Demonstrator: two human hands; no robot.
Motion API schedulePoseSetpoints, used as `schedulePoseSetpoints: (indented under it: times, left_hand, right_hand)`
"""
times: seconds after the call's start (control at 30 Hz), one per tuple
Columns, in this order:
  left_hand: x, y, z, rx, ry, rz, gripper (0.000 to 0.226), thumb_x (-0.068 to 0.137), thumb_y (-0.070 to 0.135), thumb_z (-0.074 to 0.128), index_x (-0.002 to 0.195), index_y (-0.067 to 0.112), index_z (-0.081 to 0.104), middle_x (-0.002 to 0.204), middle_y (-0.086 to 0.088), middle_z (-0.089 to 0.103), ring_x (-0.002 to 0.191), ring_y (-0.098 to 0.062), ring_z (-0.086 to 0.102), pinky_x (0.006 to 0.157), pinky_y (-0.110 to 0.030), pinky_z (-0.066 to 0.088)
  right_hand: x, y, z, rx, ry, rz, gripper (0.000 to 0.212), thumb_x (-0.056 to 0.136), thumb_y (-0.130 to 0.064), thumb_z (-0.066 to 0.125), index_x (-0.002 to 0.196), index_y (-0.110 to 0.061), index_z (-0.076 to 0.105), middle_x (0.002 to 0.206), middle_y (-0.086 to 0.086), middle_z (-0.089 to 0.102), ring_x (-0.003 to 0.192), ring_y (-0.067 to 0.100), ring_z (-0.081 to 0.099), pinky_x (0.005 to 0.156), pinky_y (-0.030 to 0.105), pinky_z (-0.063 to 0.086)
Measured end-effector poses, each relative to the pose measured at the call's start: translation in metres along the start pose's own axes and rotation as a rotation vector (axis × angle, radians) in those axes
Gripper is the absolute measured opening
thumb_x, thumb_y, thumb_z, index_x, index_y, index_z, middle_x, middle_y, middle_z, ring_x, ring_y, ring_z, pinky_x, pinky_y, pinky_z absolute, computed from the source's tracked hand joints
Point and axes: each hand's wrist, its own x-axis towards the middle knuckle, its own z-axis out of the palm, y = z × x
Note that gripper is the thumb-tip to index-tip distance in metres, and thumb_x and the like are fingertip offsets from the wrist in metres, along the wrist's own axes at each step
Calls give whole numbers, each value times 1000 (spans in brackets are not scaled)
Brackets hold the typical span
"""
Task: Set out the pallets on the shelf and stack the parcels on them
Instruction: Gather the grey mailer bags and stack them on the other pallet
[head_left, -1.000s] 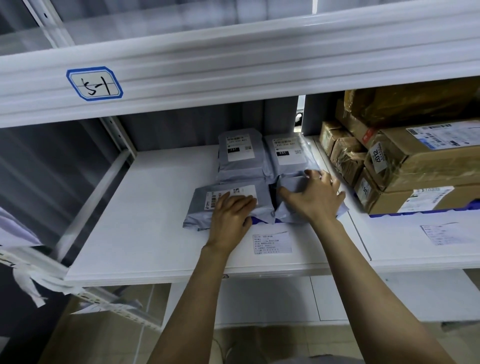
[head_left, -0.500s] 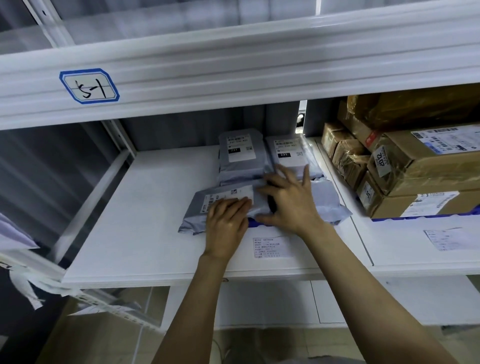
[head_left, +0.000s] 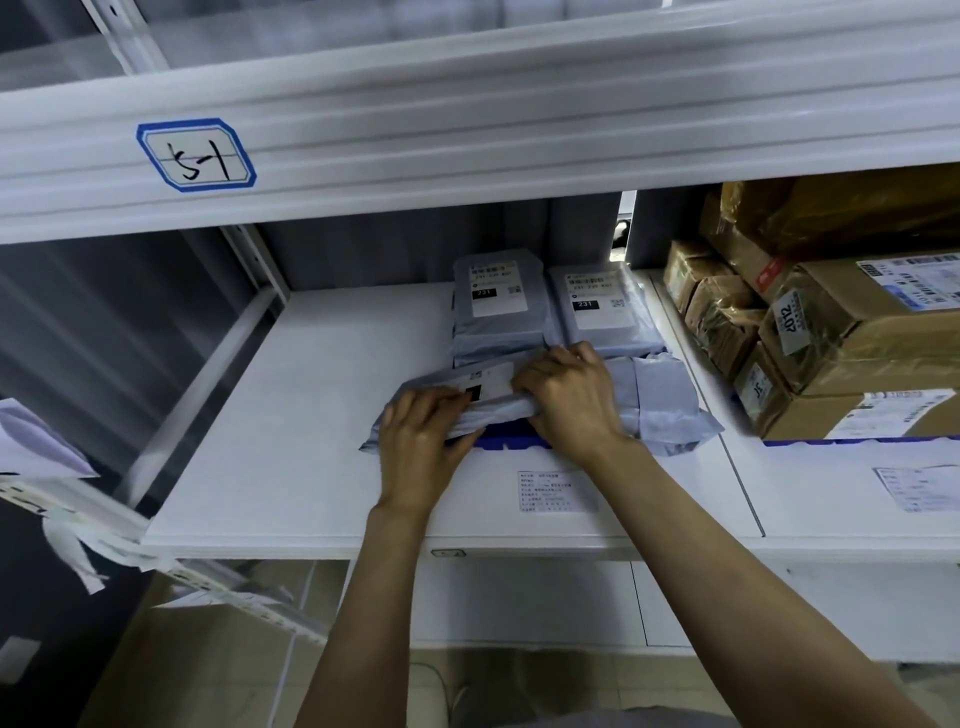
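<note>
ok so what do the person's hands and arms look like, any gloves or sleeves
No gloves and no sleeves in view. The left hand and right hand are bare, and the left arm and right arm are uncovered down to the picture's bottom edge. No watch, ring or wristband shows on either.

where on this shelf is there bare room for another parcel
Widest: the white board left of the grey parcels, up to the shelf post. A narrow strip runs in front, around the paper label. Crowded right, by the brown boxes.
</note>
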Motion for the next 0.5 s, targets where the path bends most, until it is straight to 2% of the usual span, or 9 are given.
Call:
schedulePoseSetpoints:
  times: [0.07, 0.17, 0.3, 0.4, 0.5]
  left_hand:
    - [-5, -9, -8, 31, 32, -47, 37, 70, 34, 81, 97, 10, 73, 96, -9, 66, 91, -21, 53, 73, -30, 40]
    - [-13, -19, -16, 35, 73, -88, 31, 68, 23, 85, 86, 7, 66, 86, -10, 63, 81, -21, 52, 66, -28, 39]
    - [-24, -19, -18, 43, 89, -38, 5, 76, 9, 71, 76, 7, 66, 81, -8, 66, 77, -18, 52, 63, -26, 36]
    - [-26, -16, -17, 30, 83, -65, 15, 82, 16, 59, 76, 7, 69, 81, -7, 68, 73, -18, 59, 62, -26, 44]
    - [-25, -13, -19, 0, 50, -85, 20, 82, 25, 61, 77, 8, 71, 82, -6, 70, 72, -18, 62, 61, -24, 50]
  right_hand:
    - [0, 1, 1, -2, -28, 15, 36, 43, -2, 76, 74, -20, 75, 76, -3, 73, 74, 20, 65, 74, 29, 29]
    - [0, 2, 2, -2, -57, 36, 36, 43, -4, 76, 75, -21, 74, 76, -4, 73, 73, 19, 65, 74, 28, 29]
    - [0, 2, 3, 12, -44, 38, 34, 46, -6, 75, 76, -21, 75, 76, -4, 73, 73, 19, 66, 76, 27, 29]
    - [1, 3, 4, 27, -24, 40, 32, 47, -7, 76, 76, -21, 75, 74, -3, 73, 71, 19, 66, 76, 26, 29]
    - [2, 2, 3, 39, -15, 46, 31, 45, -7, 76, 72, -21, 74, 70, -4, 71, 65, 18, 65, 74, 25, 31]
